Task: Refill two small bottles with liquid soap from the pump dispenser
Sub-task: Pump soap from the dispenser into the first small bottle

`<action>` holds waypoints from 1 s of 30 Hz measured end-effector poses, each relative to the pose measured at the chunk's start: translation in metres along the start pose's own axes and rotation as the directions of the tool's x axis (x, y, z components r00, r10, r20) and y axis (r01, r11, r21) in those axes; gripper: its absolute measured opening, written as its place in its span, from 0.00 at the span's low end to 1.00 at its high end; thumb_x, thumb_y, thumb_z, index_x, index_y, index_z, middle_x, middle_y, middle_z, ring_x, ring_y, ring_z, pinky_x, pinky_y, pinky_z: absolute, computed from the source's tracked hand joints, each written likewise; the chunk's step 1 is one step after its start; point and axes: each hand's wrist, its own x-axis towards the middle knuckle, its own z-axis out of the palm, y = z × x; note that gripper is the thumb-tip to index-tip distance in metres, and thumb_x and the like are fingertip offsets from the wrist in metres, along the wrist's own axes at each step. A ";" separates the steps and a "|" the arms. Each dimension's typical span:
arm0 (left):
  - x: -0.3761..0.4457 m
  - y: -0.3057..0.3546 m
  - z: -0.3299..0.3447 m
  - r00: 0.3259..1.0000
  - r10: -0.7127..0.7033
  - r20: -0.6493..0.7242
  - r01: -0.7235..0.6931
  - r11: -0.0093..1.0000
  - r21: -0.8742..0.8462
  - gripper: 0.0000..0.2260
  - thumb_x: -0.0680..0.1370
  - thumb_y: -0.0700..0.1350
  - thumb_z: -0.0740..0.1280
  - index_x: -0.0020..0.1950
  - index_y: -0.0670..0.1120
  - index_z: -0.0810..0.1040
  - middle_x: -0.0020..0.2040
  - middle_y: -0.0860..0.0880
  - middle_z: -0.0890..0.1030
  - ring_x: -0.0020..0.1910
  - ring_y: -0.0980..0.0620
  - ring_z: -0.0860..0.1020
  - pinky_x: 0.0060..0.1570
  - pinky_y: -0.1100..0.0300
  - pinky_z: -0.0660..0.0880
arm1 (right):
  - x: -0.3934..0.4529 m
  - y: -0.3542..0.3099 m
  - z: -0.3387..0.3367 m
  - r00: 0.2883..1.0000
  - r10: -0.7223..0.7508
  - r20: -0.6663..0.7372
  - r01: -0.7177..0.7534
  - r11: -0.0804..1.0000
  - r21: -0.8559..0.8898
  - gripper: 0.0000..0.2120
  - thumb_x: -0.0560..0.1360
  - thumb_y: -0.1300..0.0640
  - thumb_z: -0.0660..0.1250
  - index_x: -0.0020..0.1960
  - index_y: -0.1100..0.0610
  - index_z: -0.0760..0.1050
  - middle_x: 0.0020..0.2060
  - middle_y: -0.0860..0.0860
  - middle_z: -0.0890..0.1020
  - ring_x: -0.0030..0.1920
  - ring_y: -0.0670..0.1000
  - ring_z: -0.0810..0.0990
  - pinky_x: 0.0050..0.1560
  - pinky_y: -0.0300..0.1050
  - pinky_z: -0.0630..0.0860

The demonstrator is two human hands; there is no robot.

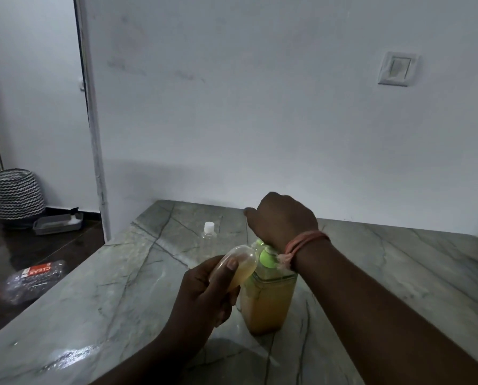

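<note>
A zigzag-patterned basket stands on the floor beside a grey tray. A wall switch sits upper right. A plastic-wrapped pack lies left.

Tilted bottle at dispenser nozzle

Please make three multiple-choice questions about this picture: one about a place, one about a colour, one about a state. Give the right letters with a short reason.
1. Where does the capped bottle stand?
A. on the floor
B. on the counter behind the dispenser
C. in the basket

2. What colour is the pump?
A. green
B. red
C. black

3. What is the left hand doing?
A. resting flat
B. hanging free
C. holding a small bottle tilted at the pump

Answers: 1 B, it stands on the counter beyond the dispenser. 2 A, the pump head is light green. 3 C, its fingers curl round it.
</note>
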 end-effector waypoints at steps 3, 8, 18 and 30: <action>0.000 -0.001 0.001 1.000 0.000 -0.016 0.000 1.000 0.016 0.13 0.80 0.55 0.65 0.54 0.50 0.84 0.30 0.42 0.75 0.22 0.51 0.68 0.23 0.62 0.65 | -0.001 0.004 0.008 0.997 0.055 0.060 -0.059 0.996 0.068 0.15 0.73 0.44 0.60 0.34 0.53 0.70 0.35 0.51 0.77 0.39 0.55 0.77 0.42 0.45 0.73; 0.000 0.000 0.000 1.000 -0.002 -0.022 0.002 1.000 0.011 0.12 0.80 0.56 0.65 0.53 0.53 0.85 0.29 0.43 0.75 0.23 0.50 0.67 0.24 0.60 0.64 | 0.001 0.000 0.003 0.994 0.040 0.097 -0.039 0.999 -0.021 0.15 0.73 0.43 0.61 0.35 0.52 0.70 0.35 0.49 0.75 0.40 0.54 0.77 0.41 0.45 0.72; -0.001 0.001 0.001 1.000 0.004 -0.006 -0.003 1.000 0.015 0.12 0.78 0.53 0.64 0.53 0.50 0.84 0.29 0.44 0.75 0.22 0.51 0.67 0.23 0.61 0.65 | 0.000 0.003 0.008 0.995 0.040 0.087 -0.042 0.999 0.021 0.16 0.73 0.43 0.60 0.34 0.53 0.70 0.33 0.49 0.75 0.40 0.54 0.77 0.41 0.45 0.72; 0.001 -0.001 0.000 1.000 0.002 0.006 -0.003 1.000 0.029 0.12 0.80 0.52 0.62 0.54 0.51 0.84 0.29 0.43 0.75 0.22 0.52 0.68 0.22 0.62 0.66 | -0.002 0.001 0.002 0.999 0.030 0.034 -0.031 0.999 0.018 0.16 0.73 0.43 0.60 0.34 0.53 0.70 0.33 0.49 0.76 0.38 0.54 0.77 0.40 0.44 0.70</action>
